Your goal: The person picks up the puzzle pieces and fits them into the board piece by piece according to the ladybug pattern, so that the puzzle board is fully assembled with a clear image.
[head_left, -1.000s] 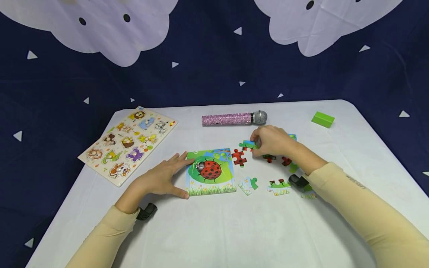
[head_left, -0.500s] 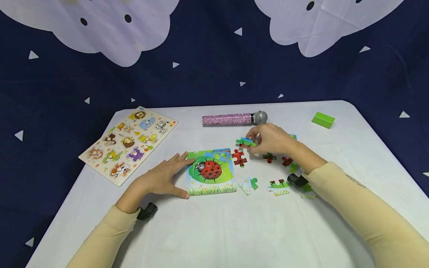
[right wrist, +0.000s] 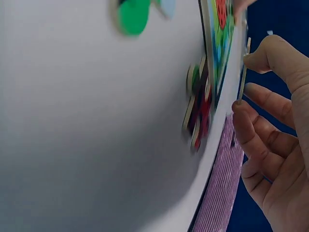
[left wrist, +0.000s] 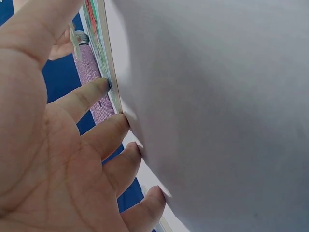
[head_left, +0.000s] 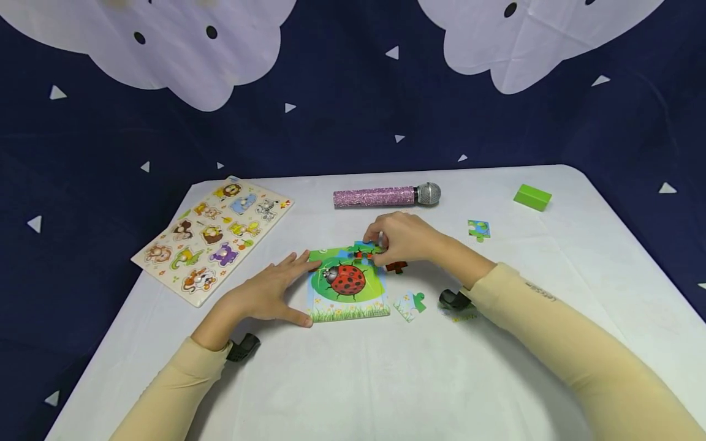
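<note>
The ladybug board (head_left: 346,288) lies flat on the white table. Spread fingers of the left hand (head_left: 265,291) rest against its left edge; the left wrist view shows that hand (left wrist: 72,140) with fingertips at the board's side. Above the board's upper right corner, the right hand (head_left: 405,239) pinches a blue, green and red puzzle piece (head_left: 363,251). In the right wrist view this piece (right wrist: 243,79) appears edge-on between thumb and fingers of the right hand (right wrist: 280,140). A red piece (head_left: 396,267) lies beside the board, partly under the right hand.
A corner piece with flowers (head_left: 407,305) lies right of the board, and a blue-green piece (head_left: 478,229) farther back. Another piece is mostly hidden beneath the right wrist. Behind are a pink glittery microphone (head_left: 375,196) and a green block (head_left: 532,197). An animal peg board (head_left: 212,239) lies at the left.
The right hand has lifted the blue, green and red piece and carried it left over the board. The blue-green piece at the back right has come into fuller view. The left hand has stayed put.
</note>
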